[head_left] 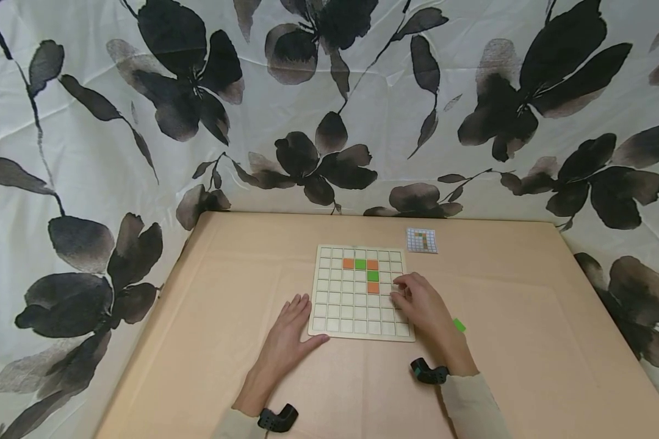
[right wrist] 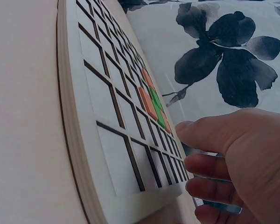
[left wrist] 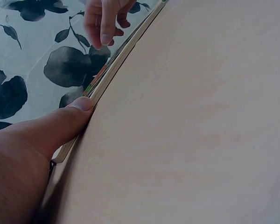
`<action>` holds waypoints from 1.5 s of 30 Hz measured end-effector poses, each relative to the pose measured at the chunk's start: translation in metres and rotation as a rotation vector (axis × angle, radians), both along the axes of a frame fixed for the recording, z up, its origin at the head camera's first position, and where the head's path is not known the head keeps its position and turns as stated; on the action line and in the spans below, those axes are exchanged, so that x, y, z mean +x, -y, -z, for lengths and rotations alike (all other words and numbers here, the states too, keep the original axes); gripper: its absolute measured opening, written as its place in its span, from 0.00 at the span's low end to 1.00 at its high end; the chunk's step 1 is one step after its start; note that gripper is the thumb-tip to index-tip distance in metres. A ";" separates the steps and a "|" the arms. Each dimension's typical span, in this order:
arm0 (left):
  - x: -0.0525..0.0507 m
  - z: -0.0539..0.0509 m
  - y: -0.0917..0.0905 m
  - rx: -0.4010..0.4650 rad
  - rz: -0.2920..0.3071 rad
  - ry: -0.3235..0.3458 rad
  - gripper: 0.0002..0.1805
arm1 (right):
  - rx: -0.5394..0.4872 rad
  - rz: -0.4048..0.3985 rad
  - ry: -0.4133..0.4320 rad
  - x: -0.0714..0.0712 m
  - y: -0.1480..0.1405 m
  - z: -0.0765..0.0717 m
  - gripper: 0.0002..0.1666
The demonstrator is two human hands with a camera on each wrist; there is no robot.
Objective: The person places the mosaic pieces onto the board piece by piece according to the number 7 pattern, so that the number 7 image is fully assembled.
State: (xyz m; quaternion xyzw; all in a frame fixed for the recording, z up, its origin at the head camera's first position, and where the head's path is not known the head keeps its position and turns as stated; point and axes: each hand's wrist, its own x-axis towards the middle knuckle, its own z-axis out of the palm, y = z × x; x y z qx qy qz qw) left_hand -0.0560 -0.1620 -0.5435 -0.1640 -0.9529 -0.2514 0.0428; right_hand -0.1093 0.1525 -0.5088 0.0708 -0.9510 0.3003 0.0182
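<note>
A pale wooden grid board [head_left: 337, 311] lies on the table in the head view, with several orange and green square tiles in its upper cells. The lowest orange tile [head_left: 373, 288] lies under a green tile [head_left: 373, 276]. My left hand [head_left: 287, 335] rests at the board's left edge, fingers straight; its thumb [left wrist: 81, 103] touches the rim. Over the board's right side hovers my right hand [head_left: 425, 308], fingers loosely bent, with no tile visible between thumb and fingers. Beside the right wrist, a loose green tile [head_left: 459, 325] lies on the table.
Behind the board's right corner lies a small printed card [head_left: 421, 240] with a coloured grid pattern. The tan table [head_left: 241, 262] ends at the back against a white cloth [head_left: 285, 110] with dark flowers. Both wrists wear black camera bands.
</note>
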 end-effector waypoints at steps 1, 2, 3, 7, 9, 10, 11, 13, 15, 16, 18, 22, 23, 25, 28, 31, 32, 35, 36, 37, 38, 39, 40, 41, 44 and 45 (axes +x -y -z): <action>0.000 0.000 0.000 0.003 0.001 -0.002 0.49 | 0.001 -0.001 -0.004 0.001 -0.001 0.000 0.19; 0.000 0.000 0.000 0.006 0.002 -0.005 0.48 | 0.003 0.001 -0.006 0.002 -0.002 0.000 0.19; 0.000 0.000 0.000 0.008 0.003 -0.007 0.48 | 0.006 0.004 -0.003 0.002 -0.004 0.000 0.19; 0.001 0.000 0.000 0.014 0.001 -0.009 0.48 | 0.015 0.009 0.015 0.005 -0.008 0.000 0.20; 0.001 0.000 0.000 0.017 0.000 -0.010 0.48 | 0.019 0.012 0.019 0.007 -0.010 0.000 0.21; 0.001 0.001 0.000 0.019 0.000 -0.012 0.48 | 0.020 0.011 0.019 0.007 -0.011 -0.001 0.21; 0.001 0.001 0.000 0.018 0.000 -0.013 0.48 | 0.021 0.012 0.018 0.008 -0.013 -0.001 0.21; 0.001 0.001 0.000 0.016 0.001 -0.014 0.48 | 0.022 0.012 0.014 0.009 -0.015 -0.001 0.21; 0.001 0.001 0.000 0.013 0.002 -0.013 0.48 | 0.022 0.015 0.015 0.009 -0.018 0.000 0.21; 0.000 0.001 0.000 0.011 0.002 -0.014 0.48 | 0.022 0.017 0.017 0.009 -0.019 0.000 0.21; 0.000 0.001 0.000 0.009 0.003 -0.012 0.48 | 0.017 0.024 0.023 0.010 -0.022 0.000 0.21; 0.001 0.000 0.000 0.013 0.004 -0.006 0.48 | 0.007 0.046 0.033 0.012 -0.027 0.000 0.21; 0.001 0.000 0.000 0.011 0.003 -0.004 0.48 | 0.006 0.052 0.036 0.013 -0.028 0.000 0.21; 0.001 0.000 0.000 0.007 0.002 -0.001 0.48 | 0.006 0.060 0.039 0.015 -0.030 0.000 0.22; 0.001 0.001 0.000 -0.001 0.001 -0.002 0.48 | 0.012 0.064 0.043 0.017 -0.034 -0.001 0.22; 0.001 0.001 0.000 -0.004 0.000 -0.003 0.48 | 0.018 0.069 0.046 0.019 -0.038 0.000 0.22; 0.000 0.002 0.000 -0.006 0.001 -0.005 0.48 | 0.018 0.070 0.047 0.020 -0.039 0.000 0.22; 0.000 0.002 0.000 -0.012 0.001 -0.004 0.49 | 0.014 0.072 0.049 0.021 -0.043 0.000 0.22; 0.000 0.002 0.000 -0.014 0.001 -0.002 0.49 | 0.014 0.073 0.050 0.022 -0.044 0.000 0.22; 0.000 0.002 0.000 -0.017 0.001 0.001 0.49 | 0.011 0.073 0.050 0.022 -0.045 0.000 0.22; 0.000 0.003 0.000 -0.017 0.001 0.005 0.49 | 0.011 0.074 0.048 0.022 -0.047 0.001 0.22; 0.000 0.003 0.000 -0.015 0.003 0.005 0.49 | 0.012 0.074 0.048 0.023 -0.048 0.001 0.22; 0.000 0.003 0.000 -0.015 0.002 0.009 0.49 | 0.014 0.075 0.045 0.023 -0.050 0.001 0.22; -0.001 0.003 0.000 -0.015 0.001 0.012 0.49 | 0.017 0.075 0.044 0.023 -0.051 0.001 0.22; -0.001 0.003 0.001 -0.015 0.002 0.010 0.49 | 0.028 0.076 0.043 0.025 -0.055 0.001 0.23; -0.001 0.003 0.001 -0.013 0.004 0.005 0.49 | 0.030 0.076 0.044 0.026 -0.056 0.001 0.23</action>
